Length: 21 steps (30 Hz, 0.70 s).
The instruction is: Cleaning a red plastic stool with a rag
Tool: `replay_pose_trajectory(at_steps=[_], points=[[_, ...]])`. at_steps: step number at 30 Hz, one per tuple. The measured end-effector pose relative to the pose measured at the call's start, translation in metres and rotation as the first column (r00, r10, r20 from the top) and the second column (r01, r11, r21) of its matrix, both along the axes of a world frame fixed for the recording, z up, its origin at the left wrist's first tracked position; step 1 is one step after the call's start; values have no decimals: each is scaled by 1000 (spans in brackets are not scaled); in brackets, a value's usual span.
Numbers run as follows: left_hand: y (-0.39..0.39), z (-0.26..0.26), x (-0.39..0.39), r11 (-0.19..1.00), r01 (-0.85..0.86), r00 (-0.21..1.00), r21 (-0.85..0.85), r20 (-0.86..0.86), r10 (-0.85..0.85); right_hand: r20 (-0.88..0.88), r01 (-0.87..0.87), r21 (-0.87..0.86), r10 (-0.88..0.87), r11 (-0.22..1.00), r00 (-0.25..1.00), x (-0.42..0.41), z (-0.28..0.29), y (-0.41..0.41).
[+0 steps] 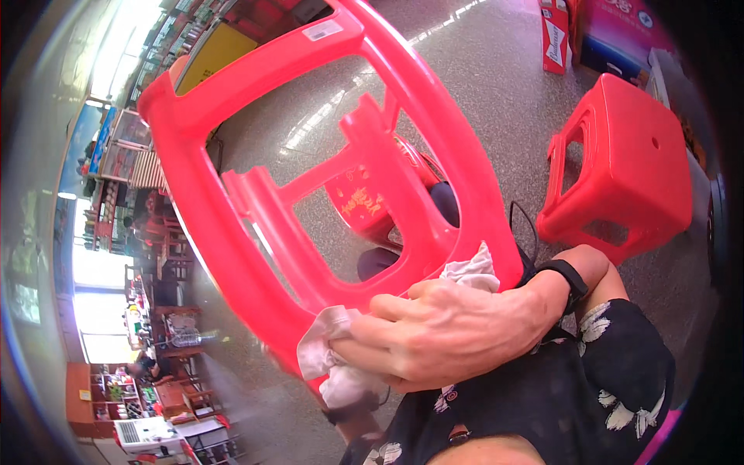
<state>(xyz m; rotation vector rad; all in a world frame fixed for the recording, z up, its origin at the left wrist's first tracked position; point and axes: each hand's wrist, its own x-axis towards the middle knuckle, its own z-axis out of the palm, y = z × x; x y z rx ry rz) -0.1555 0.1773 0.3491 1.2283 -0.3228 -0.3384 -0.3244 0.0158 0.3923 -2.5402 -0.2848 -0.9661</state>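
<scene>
A red plastic stool (468,157) is tilted up before me, its legs and open frame facing me. My right hand (442,331), with a dark band on the wrist, presses a crumpled whitish cloth (331,349) against the near rim of the stool. Part of the cloth sticks out past the thumb side, over the rim. Most of my left hand (272,356) is hidden behind the stool's left edge, where it supports the frame; its forearm shows below the cloth. A pale sticker is on the far crossbar.
Another red stool (645,168) stands upright on the speckled floor (494,75) at right. Through the frame I see a red stool (363,200) with yellow writing. A Budweiser carton (555,38) is at upper right. Tables, shelves and a seated person (152,367) are at far left.
</scene>
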Motion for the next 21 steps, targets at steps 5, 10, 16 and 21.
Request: replay_pose_trajectory(at_steps=[5,10,16,21], points=[[20,-61,17,990,76,989,-121,-115,-90,-128,55,-164,-76,985,989,19,-4,20],[23,-93,44,971,144,974,-191,-149,-173,-172,56,-171,-86,984,981,49,-16,36],[22,-117,72,953,186,964,-240,-144,-224,-347,95,-451,-273,888,897,63,-8,49],[18,-120,94,952,192,967,-240,-120,-225,-395,69,-315,-197,947,897,36,7,16]])
